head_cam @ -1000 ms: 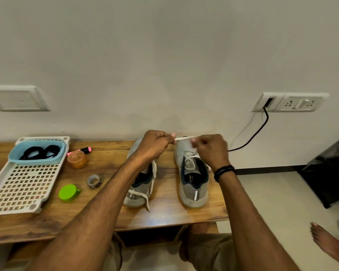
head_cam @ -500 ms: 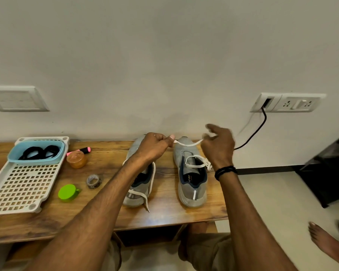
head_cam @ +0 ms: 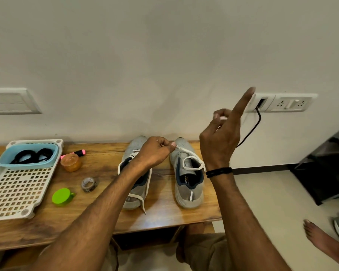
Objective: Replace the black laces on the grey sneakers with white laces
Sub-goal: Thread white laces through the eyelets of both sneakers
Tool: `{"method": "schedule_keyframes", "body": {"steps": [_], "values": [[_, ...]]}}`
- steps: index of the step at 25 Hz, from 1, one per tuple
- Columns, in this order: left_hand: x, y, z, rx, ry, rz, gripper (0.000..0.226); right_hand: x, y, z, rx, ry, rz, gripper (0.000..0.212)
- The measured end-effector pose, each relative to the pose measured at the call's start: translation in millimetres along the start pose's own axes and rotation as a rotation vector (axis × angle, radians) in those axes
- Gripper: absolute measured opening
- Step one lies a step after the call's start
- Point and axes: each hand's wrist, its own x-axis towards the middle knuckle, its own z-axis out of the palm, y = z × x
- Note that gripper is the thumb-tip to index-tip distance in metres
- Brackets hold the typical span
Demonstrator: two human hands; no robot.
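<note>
1. Left hand (head_cam: 155, 151): hovers over the toe end of the two sneakers, thumb and fingers (head_cam: 165, 143) pressed together, pinching the white lace (head_cam: 192, 163) where it leaves the front eyelets of the right sneaker (head_cam: 186, 190).
2. Right hand (head_cam: 221, 139): raised well above the tabletop (head_cam: 106, 165), in front of the wall. Index finger (head_cam: 243, 102) is straight and points up. Thumb and the other fingers curl together round something pale, but it is too blurred to tell what, or whether it is the lace. A black wristband (head_cam: 219, 171) sits on the wrist.
3. Right sneaker: grey, upright, toe to the wall, with a loose loop of white lace lying across the tongue.
4. Left sneaker (head_cam: 134, 194): grey, just beside the right one and parallel to it, partly hidden under the left forearm. Its own white lace (head_cam: 143, 204) trails off the heel onto the wood.
5. Black laces (head_cam: 27, 155): coiled in a blue tub (head_cam: 53, 159) at the far end of a white slotted tray (head_cam: 18, 188), at the left of the tabletop, well apart from the sneakers.
6. Between tray and sneakers: orange jar (head_cam: 70, 162), pink marker (head_cam: 76, 152) behind it, tape roll (head_cam: 88, 184), green lid (head_cam: 62, 196).
7. Wall: socket plate (head_cam: 282, 102) with a black cable (head_cam: 250, 132) hanging down from it.
8. Floor at right: a bare foot (head_cam: 321, 237).
</note>
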Motion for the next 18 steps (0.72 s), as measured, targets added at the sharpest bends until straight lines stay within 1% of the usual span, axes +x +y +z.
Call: {"method": "schedule_keyframes", "body": {"steps": [2,3,4,7,8,9,10,12,13,15,18], "values": [[0,0,1,-0.004,-0.002,-0.001,0.024,-6,3,2,-0.012,-0.122,0.161,0.086],[0,1,0,-0.018,0.001,0.001,0.022,-9,7,2,-0.052,-0.217,0.229,0.087],[0,2,0,-0.041,0.003,0.007,0.021,-12,13,3,-0.088,-0.347,0.279,0.082],[-2,6,0,-0.113,0.016,0.021,0.018,-18,23,8,-0.149,-0.824,0.314,0.038],[-2,7,-1,-0.128,0.023,0.027,0.019,-21,25,10,-0.123,-0.934,0.305,0.033],[-2,6,-1,-0.138,0.032,0.032,0.019,-25,27,12,-0.082,-0.999,0.298,0.031],[-2,6,-2,-0.148,0.040,0.034,0.019,-27,27,13,-0.045,-1.021,0.299,0.028],[-2,6,-3,-0.161,0.052,0.024,0.018,-28,28,15,-0.020,-0.992,0.324,0.021],[-2,6,-4,-0.158,0.054,0.018,0.018,-26,28,16,-0.045,-0.953,0.351,0.018],[0,4,-6,-0.132,0.059,0.003,0.018,-21,31,15,-0.167,-0.861,0.389,0.015],[2,-1,-9,-0.106,0.094,-0.013,0.018,-17,33,10,-0.263,-0.739,0.443,0.016]]}}
